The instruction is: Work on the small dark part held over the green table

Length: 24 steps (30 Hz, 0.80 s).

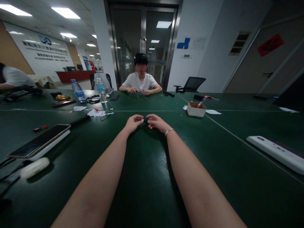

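Note:
Over the dark green table [142,177], both my arms reach forward and the hands meet near the middle. A small black piece with a silvery end [145,120] sits between them; its kind is too small to make out. My left hand [133,123] pinches the silvery end between thumb and fingers. From the other side, my right hand [157,123] closes thumb and fingertips on the black end. A silver bracelet [169,132] circles the right wrist. The fingers partly cover the piece.
A small open box [196,109] with a red-handled tool stands to the right. On the left are a phone [42,139], a white oval case [34,167], paper scraps [96,113] and water bottles [101,90]. A white device [276,152] lies far right. A person [142,80] sits opposite.

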Tool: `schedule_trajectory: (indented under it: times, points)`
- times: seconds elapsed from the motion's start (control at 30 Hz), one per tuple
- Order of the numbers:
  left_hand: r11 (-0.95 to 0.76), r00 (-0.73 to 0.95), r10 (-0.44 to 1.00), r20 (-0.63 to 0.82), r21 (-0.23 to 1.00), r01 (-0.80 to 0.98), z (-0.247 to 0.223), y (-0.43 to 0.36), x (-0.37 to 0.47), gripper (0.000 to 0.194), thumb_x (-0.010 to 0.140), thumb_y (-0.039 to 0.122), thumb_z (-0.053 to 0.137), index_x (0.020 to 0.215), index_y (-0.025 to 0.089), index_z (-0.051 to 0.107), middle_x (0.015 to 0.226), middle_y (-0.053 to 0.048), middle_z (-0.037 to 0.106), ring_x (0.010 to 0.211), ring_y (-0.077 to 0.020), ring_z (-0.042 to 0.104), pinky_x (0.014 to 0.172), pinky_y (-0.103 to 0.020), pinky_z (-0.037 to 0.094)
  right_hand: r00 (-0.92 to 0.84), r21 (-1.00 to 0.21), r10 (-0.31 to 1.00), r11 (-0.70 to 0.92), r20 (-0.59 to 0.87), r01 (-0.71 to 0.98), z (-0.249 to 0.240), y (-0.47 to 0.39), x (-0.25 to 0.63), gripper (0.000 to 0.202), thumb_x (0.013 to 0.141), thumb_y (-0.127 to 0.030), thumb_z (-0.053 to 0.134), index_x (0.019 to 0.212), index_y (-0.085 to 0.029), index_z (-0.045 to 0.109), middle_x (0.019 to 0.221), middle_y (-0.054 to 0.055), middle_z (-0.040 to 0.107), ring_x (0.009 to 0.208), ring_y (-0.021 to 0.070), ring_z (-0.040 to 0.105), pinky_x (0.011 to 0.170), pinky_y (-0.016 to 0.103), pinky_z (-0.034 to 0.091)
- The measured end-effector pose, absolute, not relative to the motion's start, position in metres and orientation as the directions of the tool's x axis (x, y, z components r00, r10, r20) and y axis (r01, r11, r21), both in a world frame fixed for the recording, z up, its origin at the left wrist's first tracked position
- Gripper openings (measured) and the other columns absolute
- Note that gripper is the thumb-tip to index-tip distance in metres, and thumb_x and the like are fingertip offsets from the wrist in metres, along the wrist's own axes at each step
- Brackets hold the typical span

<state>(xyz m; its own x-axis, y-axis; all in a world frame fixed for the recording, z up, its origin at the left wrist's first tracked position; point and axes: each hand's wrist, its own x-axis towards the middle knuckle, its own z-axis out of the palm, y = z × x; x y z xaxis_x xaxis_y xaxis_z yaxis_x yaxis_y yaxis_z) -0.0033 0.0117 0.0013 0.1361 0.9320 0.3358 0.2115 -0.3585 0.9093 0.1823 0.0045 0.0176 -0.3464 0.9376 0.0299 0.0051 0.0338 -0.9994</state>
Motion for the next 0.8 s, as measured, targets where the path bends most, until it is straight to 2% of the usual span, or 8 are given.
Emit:
schedule_trajectory:
  times: [0.1, 0.23, 0.3, 0.4, 0.47, 0.6, 0.67, 0.8]
  points:
    - [-0.355, 0.126, 0.934, 0.334, 0.908, 0.222, 0.0021, 0.0111, -0.0028, 0.029, 0.066, 0.025, 0.070, 0.093, 0.015, 0.067, 0.097, -0.008, 0.068, 0.084, -0.0163, 0.060, 0.083, -0.035, 0.047, -0.326, -0.998, 0.944, 0.044, 0.057, -0.046, 0.0188, 0.0025, 0.1847, 0.061, 0.072, -0.005, 0.069, 0.123, -0.026, 0.043, 0.086, -0.003, 0.059, 0.057, 0.0072, 0.064, 0.052, 0.017, 0.054]
    - [-0.370, 0.132, 0.928, 0.349, 0.905, 0.211, 0.0019, 0.0114, -0.0022, 0.028, 0.065, 0.022, 0.070, 0.092, 0.015, 0.066, 0.098, -0.008, 0.068, 0.087, -0.0170, 0.060, 0.083, -0.034, 0.046, -0.346, -0.999, 0.937, -0.032, -0.045, 0.044, 0.0190, 0.0049, 0.1820, 0.021, 0.093, -0.025, 0.048, 0.110, -0.013, 0.050, 0.073, 0.004, 0.062, 0.049, 0.0075, 0.059, 0.046, 0.016, 0.050]
    - [-0.371, 0.126, 0.928, 0.351, 0.902, 0.222, 0.0018, 0.0113, -0.0022, 0.027, 0.065, 0.021, 0.070, 0.091, 0.015, 0.066, 0.097, -0.008, 0.067, 0.086, -0.0169, 0.060, 0.083, -0.034, 0.046, -0.364, -0.997, 0.930, -0.023, -0.047, 0.069, 0.0184, 0.0058, 0.1815, 0.016, 0.092, -0.021, 0.048, 0.106, -0.013, 0.052, 0.075, 0.005, 0.063, 0.049, 0.0066, 0.058, 0.045, 0.014, 0.049]
    - [-0.364, 0.115, 0.931, 0.345, 0.897, 0.251, 0.0025, 0.0102, -0.0023, 0.026, 0.066, 0.022, 0.069, 0.091, 0.016, 0.066, 0.096, -0.007, 0.067, 0.083, -0.0160, 0.059, 0.081, -0.034, 0.046, -0.344, -1.000, 0.939, 0.027, 0.023, 0.007, 0.0176, 0.0052, 0.1833, 0.050, 0.076, -0.004, 0.065, 0.118, -0.021, 0.046, 0.093, 0.002, 0.061, 0.056, 0.0060, 0.062, 0.050, 0.015, 0.053]
    - [-0.357, 0.115, 0.934, 0.338, 0.896, 0.263, 0.0035, 0.0091, -0.0023, 0.027, 0.066, 0.024, 0.069, 0.092, 0.016, 0.067, 0.095, -0.007, 0.067, 0.079, -0.0152, 0.059, 0.080, -0.033, 0.046, -0.317, -1.000, 0.948, 0.022, 0.027, -0.018, 0.0170, 0.0055, 0.1836, 0.062, 0.072, -0.005, 0.069, 0.124, -0.024, 0.041, 0.097, 0.001, 0.059, 0.058, 0.0066, 0.063, 0.053, 0.017, 0.055]
    - [-0.352, 0.119, 0.936, 0.332, 0.896, 0.270, 0.0050, 0.0076, -0.0021, 0.028, 0.067, 0.025, 0.070, 0.093, 0.016, 0.067, 0.095, -0.006, 0.067, 0.077, -0.0142, 0.058, 0.078, -0.032, 0.046, -0.296, -0.997, 0.953, -0.043, -0.059, 0.059, 0.0155, 0.0096, 0.1795, 0.021, 0.089, -0.025, 0.055, 0.109, -0.016, 0.052, 0.078, 0.003, 0.060, 0.050, 0.0072, 0.059, 0.046, 0.016, 0.051]
    - [-0.346, 0.116, 0.938, 0.326, 0.897, 0.276, 0.0048, 0.0076, -0.0022, 0.028, 0.067, 0.025, 0.070, 0.093, 0.016, 0.067, 0.094, -0.006, 0.067, 0.074, -0.0134, 0.057, 0.076, -0.031, 0.046, -0.310, -0.996, 0.949, -0.030, -0.054, 0.081, 0.0152, 0.0100, 0.1788, 0.014, 0.091, -0.021, 0.051, 0.103, -0.015, 0.055, 0.074, 0.002, 0.060, 0.049, 0.0067, 0.058, 0.045, 0.015, 0.050]
    - [-0.339, 0.105, 0.941, 0.322, 0.901, 0.270, 0.0039, 0.0080, -0.0022, 0.028, 0.067, 0.026, 0.070, 0.093, 0.016, 0.067, 0.093, -0.006, 0.067, 0.072, -0.0130, 0.056, 0.076, -0.031, 0.046, -0.321, -0.998, 0.945, 0.064, 0.065, -0.012, 0.0172, 0.0051, 0.1831, 0.054, 0.072, 0.000, 0.064, 0.116, -0.026, 0.049, 0.092, -0.002, 0.058, 0.058, 0.0065, 0.063, 0.051, 0.016, 0.054]
